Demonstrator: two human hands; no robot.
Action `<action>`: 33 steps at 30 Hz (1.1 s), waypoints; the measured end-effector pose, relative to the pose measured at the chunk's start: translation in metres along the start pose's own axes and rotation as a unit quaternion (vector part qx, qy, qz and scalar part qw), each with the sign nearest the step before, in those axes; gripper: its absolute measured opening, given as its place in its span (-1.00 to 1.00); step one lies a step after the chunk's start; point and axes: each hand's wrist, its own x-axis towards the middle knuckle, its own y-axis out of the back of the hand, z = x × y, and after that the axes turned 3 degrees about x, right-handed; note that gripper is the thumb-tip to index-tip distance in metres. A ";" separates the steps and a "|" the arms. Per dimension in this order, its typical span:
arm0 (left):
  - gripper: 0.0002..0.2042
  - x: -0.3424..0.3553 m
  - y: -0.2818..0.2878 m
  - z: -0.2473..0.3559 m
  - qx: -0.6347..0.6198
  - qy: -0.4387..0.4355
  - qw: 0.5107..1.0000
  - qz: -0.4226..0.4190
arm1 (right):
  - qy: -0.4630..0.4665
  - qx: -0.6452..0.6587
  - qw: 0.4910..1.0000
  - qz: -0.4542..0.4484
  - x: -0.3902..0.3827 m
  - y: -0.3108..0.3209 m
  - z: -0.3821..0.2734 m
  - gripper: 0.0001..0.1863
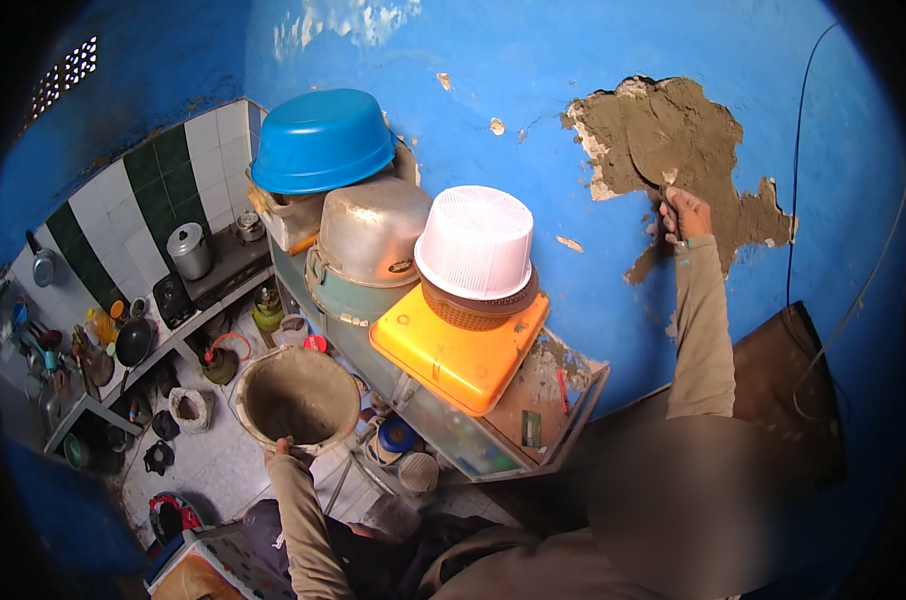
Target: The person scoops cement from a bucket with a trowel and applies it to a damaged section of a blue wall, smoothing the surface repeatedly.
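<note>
My right hand grips the dark handle of a trowel, whose mortar-smeared blade lies against the wall. Around it spreads a rough patch of wet grey-brown mortar, where the blue paint is broken away. Pale bits of old plaster show along the patch's left edge. Lower left, my left hand is closed on the near rim of a bucket. The bucket's inside is coated with mortar, and its mouth faces me. How much mortar lies at its bottom I cannot tell.
Between my arms stands a cabinet bearing an orange tub, a white basket, metal pots and a blue basin. A cable hangs right of the patch. A kitchen counter with cookware runs along the left.
</note>
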 end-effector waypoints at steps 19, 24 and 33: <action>-0.71 0.025 -0.004 -0.016 0.022 0.029 0.999 -0.029 | 0.353 -0.326 0.862 0.162 0.009 -0.069 0.144 -0.63; -0.70 0.023 0.005 -0.011 0.029 0.055 0.998 -0.026 | 0.110 -0.209 0.966 0.106 -0.012 -0.055 0.122 -0.63; -0.90 0.025 0.005 -0.012 0.058 -0.021 0.998 -0.024 | 0.027 -0.017 0.996 0.084 -0.062 -0.012 0.117 -0.66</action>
